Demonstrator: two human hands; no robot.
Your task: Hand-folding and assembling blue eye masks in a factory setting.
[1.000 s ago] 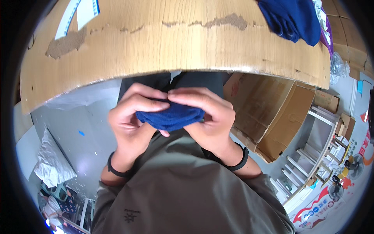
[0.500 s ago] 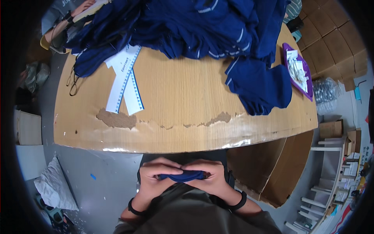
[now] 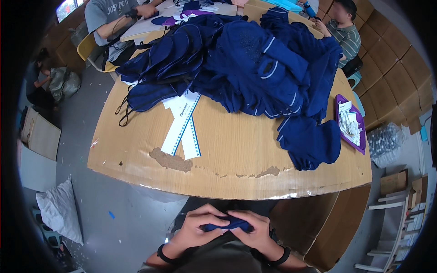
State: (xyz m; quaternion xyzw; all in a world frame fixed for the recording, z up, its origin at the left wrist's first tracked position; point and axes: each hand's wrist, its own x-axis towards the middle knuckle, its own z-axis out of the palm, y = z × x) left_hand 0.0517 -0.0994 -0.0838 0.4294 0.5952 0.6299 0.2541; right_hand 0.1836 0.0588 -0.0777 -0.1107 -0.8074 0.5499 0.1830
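My left hand point(image 3: 199, 224) and my right hand point(image 3: 256, 229) are close together in front of the table's near edge. Between them they pinch a small folded piece of navy fabric point(image 3: 238, 222), thumbs nearest me and fingers curled over the far side. Most of the piece is covered by the fingers, so its full shape is hidden. On the table beyond lies a large heap of navy fabric pieces point(image 3: 241, 59) with white stitching. A separate stack of navy pieces point(image 3: 314, 143) rests at the heap's near right.
Two white paper strips point(image 3: 175, 139) cross on the wooden table point(image 3: 236, 145). At its right edge a purple tray point(image 3: 363, 143) holds small white labels. An open cardboard box point(image 3: 339, 227) stands below, right. Co-workers sit beyond the heap. A white sack point(image 3: 61, 211) lies on the left floor.
The view has tilted up, so the table sits lower and more of the co-workers shows. Both hands keep hold of the navy fabric, with their fingers slightly shifted.
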